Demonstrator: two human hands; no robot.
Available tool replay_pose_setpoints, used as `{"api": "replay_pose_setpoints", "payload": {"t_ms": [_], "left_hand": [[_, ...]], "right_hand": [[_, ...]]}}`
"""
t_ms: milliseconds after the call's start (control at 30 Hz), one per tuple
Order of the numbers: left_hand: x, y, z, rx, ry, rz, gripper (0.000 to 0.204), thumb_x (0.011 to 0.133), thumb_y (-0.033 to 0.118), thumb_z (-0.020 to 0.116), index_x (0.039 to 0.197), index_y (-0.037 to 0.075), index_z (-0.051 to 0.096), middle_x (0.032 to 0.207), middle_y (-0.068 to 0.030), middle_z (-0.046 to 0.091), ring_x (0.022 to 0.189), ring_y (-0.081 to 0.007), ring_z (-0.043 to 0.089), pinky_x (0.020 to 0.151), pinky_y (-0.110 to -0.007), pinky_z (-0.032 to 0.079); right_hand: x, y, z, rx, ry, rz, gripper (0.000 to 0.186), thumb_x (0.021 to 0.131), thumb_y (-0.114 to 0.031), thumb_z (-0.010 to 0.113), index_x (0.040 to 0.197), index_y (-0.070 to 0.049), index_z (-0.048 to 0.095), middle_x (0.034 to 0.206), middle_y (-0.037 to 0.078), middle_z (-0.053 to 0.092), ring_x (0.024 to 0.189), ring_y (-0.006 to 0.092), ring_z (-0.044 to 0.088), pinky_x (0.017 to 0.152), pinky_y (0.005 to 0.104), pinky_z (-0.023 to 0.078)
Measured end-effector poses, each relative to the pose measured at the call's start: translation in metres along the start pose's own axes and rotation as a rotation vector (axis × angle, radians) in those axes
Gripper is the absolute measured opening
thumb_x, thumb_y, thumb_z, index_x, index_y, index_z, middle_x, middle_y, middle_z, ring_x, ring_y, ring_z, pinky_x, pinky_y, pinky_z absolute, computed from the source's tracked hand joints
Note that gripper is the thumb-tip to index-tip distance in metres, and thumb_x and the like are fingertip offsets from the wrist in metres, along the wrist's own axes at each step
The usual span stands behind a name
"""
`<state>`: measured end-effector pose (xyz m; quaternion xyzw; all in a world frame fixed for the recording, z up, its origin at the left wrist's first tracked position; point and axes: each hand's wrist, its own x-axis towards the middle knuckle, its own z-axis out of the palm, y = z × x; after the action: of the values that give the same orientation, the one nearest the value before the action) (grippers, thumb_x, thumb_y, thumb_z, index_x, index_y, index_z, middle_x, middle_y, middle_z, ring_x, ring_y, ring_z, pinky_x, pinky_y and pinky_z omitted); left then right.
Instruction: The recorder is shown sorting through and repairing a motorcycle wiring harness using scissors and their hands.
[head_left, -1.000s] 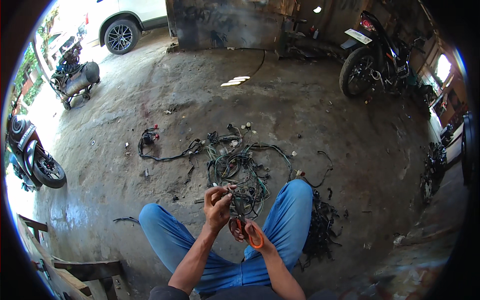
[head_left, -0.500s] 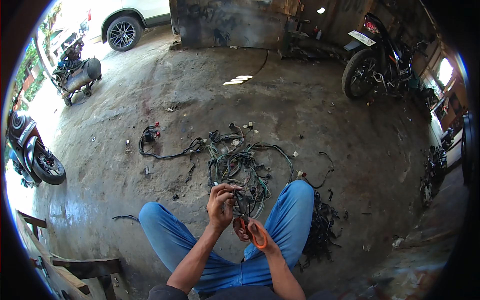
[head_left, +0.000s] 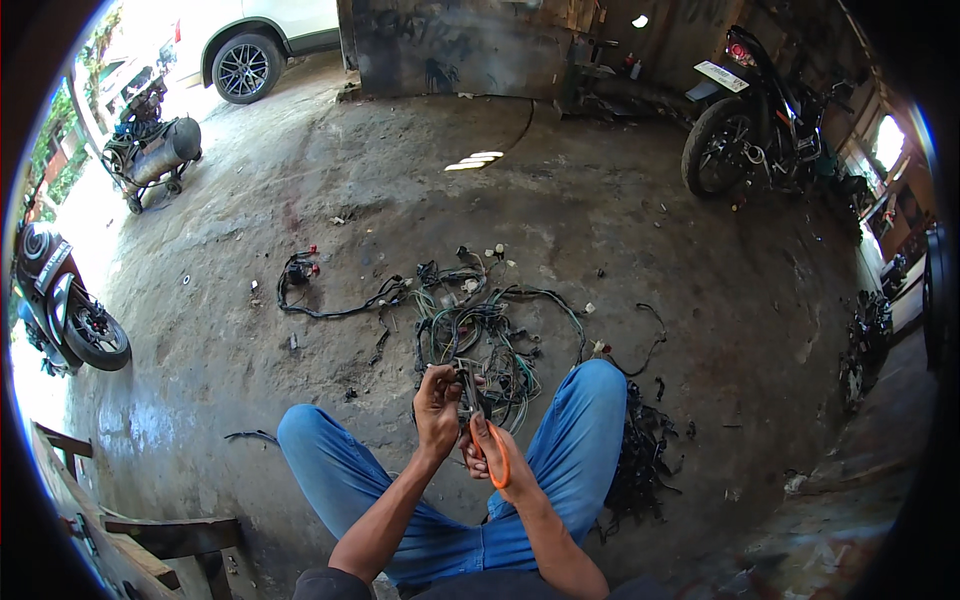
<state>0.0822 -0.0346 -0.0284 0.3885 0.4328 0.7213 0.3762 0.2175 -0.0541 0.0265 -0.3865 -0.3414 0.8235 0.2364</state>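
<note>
A tangled wiring harness [head_left: 490,325] of black, green and pale wires, with white and red connectors, lies on the ground before me. Above its near side, my left hand [head_left: 437,418] is closed in a pinch on a dark wire of the harness. My right hand [head_left: 518,478] grips scissors [head_left: 503,462] by their orange handles. Their dark blades point away from me and lie right beside my left fingertips. Whether the blades touch the wire is too small to tell.
A heap of black scraps [head_left: 645,455] lies beside my right knee. Loose black wire pieces [head_left: 250,436] are on the left. Farther off stand motorcycles [head_left: 735,130], an air compressor [head_left: 165,150] and a white car [head_left: 270,35]. A wooden frame [head_left: 175,535] is at the lower left.
My right hand and the scissors have shifted slightly left, and the orange handles have turned more upright. My left fingers have curled in and dropped slightly.
</note>
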Motion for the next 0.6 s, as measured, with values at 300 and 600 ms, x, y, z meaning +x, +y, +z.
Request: {"api": "replay_pose_setpoints", "payload": {"t_ms": [300, 600], "left_hand": [[-0.019, -0.011, -0.004, 0.122, -0.091, -0.141, 0.022, 0.096, -0.011, 0.051, 0.113, 0.002, 0.055, 0.100, -0.0047, 0.061, 0.089, -0.0134, 0.061, 0.084, -0.026, 0.049], [0.016, 0.022, -0.014, -0.108, 0.011, -0.098, 0.009, 0.108, 0.013, 0.043, 0.112, 0.005, 0.039, 0.117, -0.0156, 0.060, 0.107, -0.0265, 0.066, 0.095, -0.039, 0.053]], "right_hand": [[0.014, -0.037, -0.002, -0.108, 0.114, -0.060, 0.059, 0.097, -0.065, 0.052, 0.087, -0.007, 0.053, 0.069, -0.003, 0.044, 0.051, 0.0035, 0.042, 0.044, 0.0199, 0.034], [-0.030, -0.074, -0.038, -0.070, 0.050, -0.332, 0.055, 0.101, -0.059, 0.046, 0.101, -0.005, 0.055, 0.069, -0.002, 0.050, 0.056, 0.0054, 0.045, 0.049, 0.0210, 0.036]]}}
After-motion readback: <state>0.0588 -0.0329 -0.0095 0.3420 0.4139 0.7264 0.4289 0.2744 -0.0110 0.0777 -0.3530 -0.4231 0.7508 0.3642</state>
